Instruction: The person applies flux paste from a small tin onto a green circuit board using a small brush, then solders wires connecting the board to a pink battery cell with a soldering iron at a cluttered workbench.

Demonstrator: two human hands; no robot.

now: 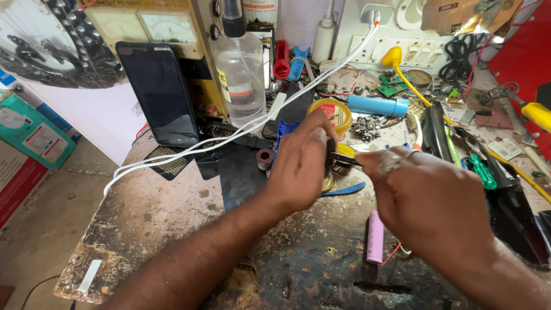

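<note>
Near the worktop's point(172, 224) middle, left hand point(301, 161) clenches a small dark part point(331, 154); right hand point(422, 198) pinches tweezers point(346, 161) touching it, work unfinished.

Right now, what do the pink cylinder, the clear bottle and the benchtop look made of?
Pink cylindrical cell: glossy plastic sleeve, probably over metal; smooth sheen, red wire at its end. Clear bottle with black nozzle: translucent plastic, slightly cloudy walls. Scorched grey benchtop: probably painted or laminated board, matte; chipped edges, burn marks. Left hand and right hand work above it.
</note>
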